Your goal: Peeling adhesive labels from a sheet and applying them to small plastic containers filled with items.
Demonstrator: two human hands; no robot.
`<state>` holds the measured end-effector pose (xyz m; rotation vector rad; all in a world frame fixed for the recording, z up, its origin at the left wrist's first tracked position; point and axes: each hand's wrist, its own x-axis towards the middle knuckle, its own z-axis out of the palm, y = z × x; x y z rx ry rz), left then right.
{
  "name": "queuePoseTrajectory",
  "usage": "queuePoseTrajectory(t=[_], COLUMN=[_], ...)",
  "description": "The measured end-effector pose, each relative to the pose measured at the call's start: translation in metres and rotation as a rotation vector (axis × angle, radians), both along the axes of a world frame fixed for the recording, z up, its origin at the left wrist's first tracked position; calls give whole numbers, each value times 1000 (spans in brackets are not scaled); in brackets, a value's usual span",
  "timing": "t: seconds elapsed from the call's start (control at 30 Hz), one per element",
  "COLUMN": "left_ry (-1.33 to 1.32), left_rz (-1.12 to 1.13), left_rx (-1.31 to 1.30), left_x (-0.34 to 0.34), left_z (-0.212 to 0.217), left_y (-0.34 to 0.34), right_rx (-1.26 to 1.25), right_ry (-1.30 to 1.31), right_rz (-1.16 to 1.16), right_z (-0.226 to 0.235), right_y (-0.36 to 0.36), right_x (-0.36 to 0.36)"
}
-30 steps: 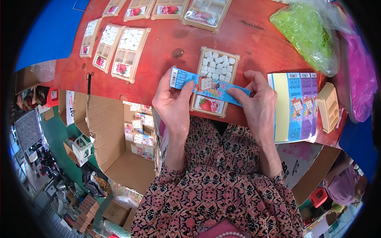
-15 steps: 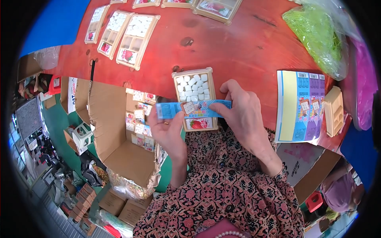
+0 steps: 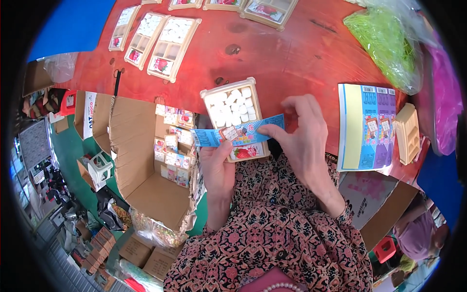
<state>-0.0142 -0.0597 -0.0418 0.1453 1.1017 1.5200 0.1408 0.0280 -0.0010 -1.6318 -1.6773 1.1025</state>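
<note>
A beige plastic tray [image 3: 258, 100] lies tilted at the table's near edge, white pillow-shaped candies [image 3: 231, 108] in its far part and a strawberry picture at its near end. Across its middle runs a blue printed sticker strip [image 3: 249, 130], its two ends sticking out past the tray's sides. My left hand [image 3: 218, 170] is closed on the tray's left side, thumb on the strip; its other fingers are mostly hidden underneath. My right hand [image 3: 307, 143] holds the strip near its right end, thumb pressed on top and index finger bent above.
To the right lie a sticker sheet [image 3: 351, 129], a beige tray [image 3: 408, 134] on its side and a bag of green shreds [image 3: 384, 48]. Several filled trays [image 3: 174, 48] stand at the far left. A cardboard box [image 3: 155, 190] with small packs is below left.
The tray's far end has swung left and the tray is now tilted. My left fingers have gone from the strip's left end to the tray's side. The right thumb stays on the strip.
</note>
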Motion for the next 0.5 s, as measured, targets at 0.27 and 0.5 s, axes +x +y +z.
queuePoseTrajectory(t=[0.27,0.5], left_ry=[28,124], left_rz=[88,-136], left_rx=[100,296], left_x=[18,3], left_z=[21,18], left_y=[4,1], right_rx=[393,146], right_ry=[89,375], right_rz=[-53,205], right_z=[12,27], right_y=[-25,-37], right_x=[3,23])
